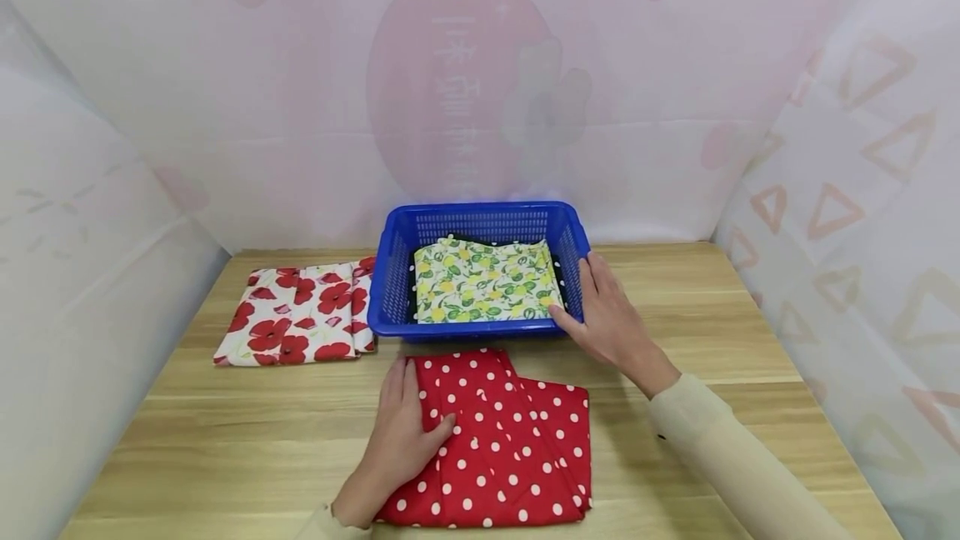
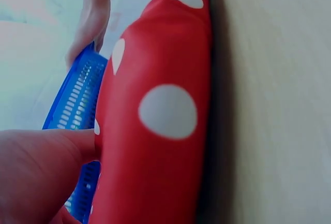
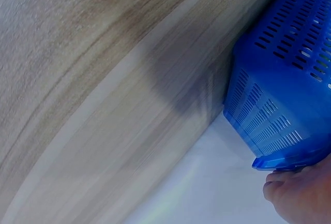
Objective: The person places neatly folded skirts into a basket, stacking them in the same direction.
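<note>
A folded red cloth with white polka dots [image 1: 495, 440] lies on the table in front of the basket in the head view. My left hand [image 1: 401, 432] rests on its left side, fingers extended along the edge and thumb spread over the fabric. Close up in the left wrist view, the cloth's thick folded edge [image 2: 160, 157] hides most of that hand. With my right hand [image 1: 607, 315] I hold the front right corner of a blue plastic basket [image 1: 472, 328], thumb over the front rim and fingers along the right side. Inside the basket lies a folded lemon-print cloth [image 1: 487, 282].
Under the lemon-print cloth a black cloth with white dots [image 1: 412, 294] shows at the edges. Left of the basket is a folded white cloth with red poppies [image 1: 300, 315], its right edge against the basket. Pale printed curtains [image 1: 300, 148] enclose the wooden table [image 1: 690, 315] at the back and sides.
</note>
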A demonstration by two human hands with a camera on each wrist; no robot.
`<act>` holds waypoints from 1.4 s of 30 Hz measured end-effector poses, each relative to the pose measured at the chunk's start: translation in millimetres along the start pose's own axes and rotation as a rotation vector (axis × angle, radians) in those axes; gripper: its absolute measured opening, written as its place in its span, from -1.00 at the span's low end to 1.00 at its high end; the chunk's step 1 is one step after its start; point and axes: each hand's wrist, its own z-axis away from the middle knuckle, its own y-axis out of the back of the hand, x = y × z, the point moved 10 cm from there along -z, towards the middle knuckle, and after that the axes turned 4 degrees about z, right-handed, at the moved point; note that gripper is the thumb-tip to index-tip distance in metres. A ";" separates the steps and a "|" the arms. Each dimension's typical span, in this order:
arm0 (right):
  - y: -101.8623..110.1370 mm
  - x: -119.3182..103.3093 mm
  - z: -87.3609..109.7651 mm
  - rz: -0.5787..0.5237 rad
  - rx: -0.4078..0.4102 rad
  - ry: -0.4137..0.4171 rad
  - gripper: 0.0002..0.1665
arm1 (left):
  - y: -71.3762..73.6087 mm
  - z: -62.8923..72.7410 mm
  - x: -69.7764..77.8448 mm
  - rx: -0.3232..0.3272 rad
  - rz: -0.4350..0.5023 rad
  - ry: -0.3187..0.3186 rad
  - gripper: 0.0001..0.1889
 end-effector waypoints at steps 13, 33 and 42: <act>8.8 -1.3 2.7 -0.014 -0.049 -0.012 0.23 | -5.4 -5.4 13.5 -0.013 0.076 -0.021 0.20; 28.4 4.0 79.2 -0.037 -0.202 -0.115 -0.61 | 48.5 -14.9 -30.5 -0.181 0.101 0.134 -0.44; -24.2 17.7 107.3 -0.209 -0.395 -0.321 -0.67 | 39.6 -9.4 -37.1 -0.262 0.169 0.203 -0.48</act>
